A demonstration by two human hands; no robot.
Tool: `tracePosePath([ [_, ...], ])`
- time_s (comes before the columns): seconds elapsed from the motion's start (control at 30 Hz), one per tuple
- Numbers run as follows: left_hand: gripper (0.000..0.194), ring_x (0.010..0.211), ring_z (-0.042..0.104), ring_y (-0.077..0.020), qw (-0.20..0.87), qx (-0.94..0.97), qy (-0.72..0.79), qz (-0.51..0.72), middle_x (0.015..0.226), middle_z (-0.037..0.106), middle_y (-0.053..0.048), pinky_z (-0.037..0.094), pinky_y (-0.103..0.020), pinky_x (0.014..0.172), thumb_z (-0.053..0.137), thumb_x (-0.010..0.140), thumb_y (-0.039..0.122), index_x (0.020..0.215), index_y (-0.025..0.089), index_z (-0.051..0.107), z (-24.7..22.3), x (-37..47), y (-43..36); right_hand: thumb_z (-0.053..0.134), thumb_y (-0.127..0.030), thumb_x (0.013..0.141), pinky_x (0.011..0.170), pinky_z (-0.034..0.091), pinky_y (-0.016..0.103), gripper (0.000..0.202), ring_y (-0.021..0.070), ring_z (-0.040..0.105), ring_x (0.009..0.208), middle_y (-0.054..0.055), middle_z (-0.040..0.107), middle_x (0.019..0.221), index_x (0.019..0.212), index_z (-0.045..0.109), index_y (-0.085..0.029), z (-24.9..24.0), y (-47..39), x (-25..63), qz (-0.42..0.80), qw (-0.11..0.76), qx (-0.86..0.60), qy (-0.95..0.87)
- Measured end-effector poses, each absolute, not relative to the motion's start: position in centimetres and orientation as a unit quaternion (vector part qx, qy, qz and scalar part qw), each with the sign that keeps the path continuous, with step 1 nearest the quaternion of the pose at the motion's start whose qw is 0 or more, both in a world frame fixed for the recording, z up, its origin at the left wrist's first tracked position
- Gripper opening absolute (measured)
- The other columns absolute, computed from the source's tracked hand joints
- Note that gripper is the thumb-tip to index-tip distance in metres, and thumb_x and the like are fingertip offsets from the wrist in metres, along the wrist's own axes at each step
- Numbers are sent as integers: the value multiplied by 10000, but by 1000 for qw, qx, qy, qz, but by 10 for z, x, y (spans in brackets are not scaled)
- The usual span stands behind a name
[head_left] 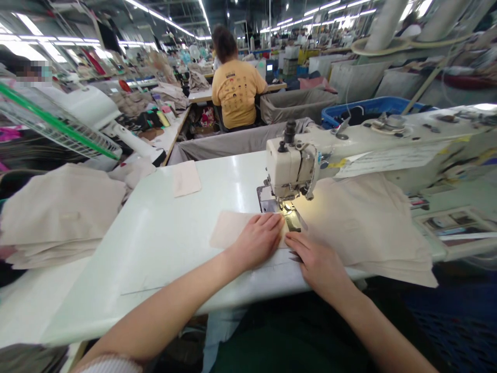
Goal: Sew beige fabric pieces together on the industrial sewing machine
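My left hand point(261, 239) lies flat on a small beige fabric piece point(229, 228), fingers stretched toward the sewing machine's needle area point(288, 208). My right hand point(319, 261) is at the near right corner of that piece, thumb and forefinger touching its edge. From under its curled fingers poke two dark pointed blades, apparently thread snips point(295, 256); their handles are hidden in the palm. The sewing machine head point(289, 168) stands just beyond both hands, its lamp lit over the metal plate. The presser foot partly hides the fabric's far edge.
A beige pocket-shaped piece point(187, 178) lies farther back on the pale table point(163, 248). Stacked beige fabric point(368, 223) rests right of the needle, another stack point(62, 212) at left. A white fan point(89, 106) stands back left. A person in yellow point(236, 93) sits ahead.
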State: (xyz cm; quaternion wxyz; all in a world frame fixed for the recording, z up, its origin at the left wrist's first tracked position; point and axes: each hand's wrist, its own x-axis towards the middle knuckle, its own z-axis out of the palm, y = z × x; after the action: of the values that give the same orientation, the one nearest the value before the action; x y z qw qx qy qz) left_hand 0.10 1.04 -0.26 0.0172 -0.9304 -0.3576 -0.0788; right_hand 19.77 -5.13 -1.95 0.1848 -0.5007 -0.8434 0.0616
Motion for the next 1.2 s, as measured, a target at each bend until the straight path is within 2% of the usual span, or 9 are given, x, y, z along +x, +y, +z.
tracePosePath([
  [0.1, 348, 1238, 550, -265, 18, -919, -386, -80, 1370, 580, -126, 470, -407, 1019, 476, 999, 255, 1325, 149, 534, 2, 4, 17, 435, 12, 833, 796, 596, 273, 519, 199, 712, 1055, 101, 636, 1393, 1259, 670, -168, -20, -47, 194, 63, 173, -536, -824],
  [0.3, 315, 1206, 555, -280, -7, -917, -391, -80, 1298, 602, -130, 499, -437, 997, 491, 976, 225, 1279, 169, 556, 11, 8, 25, 413, 1, 883, 846, 574, 291, 478, 188, 715, 1022, 86, 648, 1366, 1230, 674, -200, -10, -36, 187, 90, 135, -560, -812],
  [0.77, 356, 1258, 526, -299, -15, -911, -398, -108, 1351, 572, -152, 479, -474, 1035, 474, 995, 243, 1331, 159, 554, 2, 5, 28, 405, -15, 915, 794, 558, 263, 458, 174, 730, 931, 78, 654, 1358, 1227, 670, -220, -4, -31, 184, 84, 102, -575, -807],
  [1.07, 350, 1305, 526, -307, -15, -912, -387, -135, 1366, 580, -179, 468, -496, 1083, 476, 1001, 249, 1321, 147, 575, -3, 3, 32, 428, -79, 952, 751, 539, 253, 384, 183, 727, 894, 76, 678, 1301, 1218, 669, -215, 5, -26, 181, 77, 80, -583, -805],
  [1.2, 323, 1305, 543, -297, -14, -921, -365, -136, 1368, 588, -179, 494, -485, 1082, 491, 989, 216, 1291, 154, 589, -5, 3, 18, 420, -62, 949, 786, 552, 275, 410, 201, 722, 946, 94, 680, 1299, 1259, 655, -191, -1, -31, 184, 73, 93, -567, -815],
])
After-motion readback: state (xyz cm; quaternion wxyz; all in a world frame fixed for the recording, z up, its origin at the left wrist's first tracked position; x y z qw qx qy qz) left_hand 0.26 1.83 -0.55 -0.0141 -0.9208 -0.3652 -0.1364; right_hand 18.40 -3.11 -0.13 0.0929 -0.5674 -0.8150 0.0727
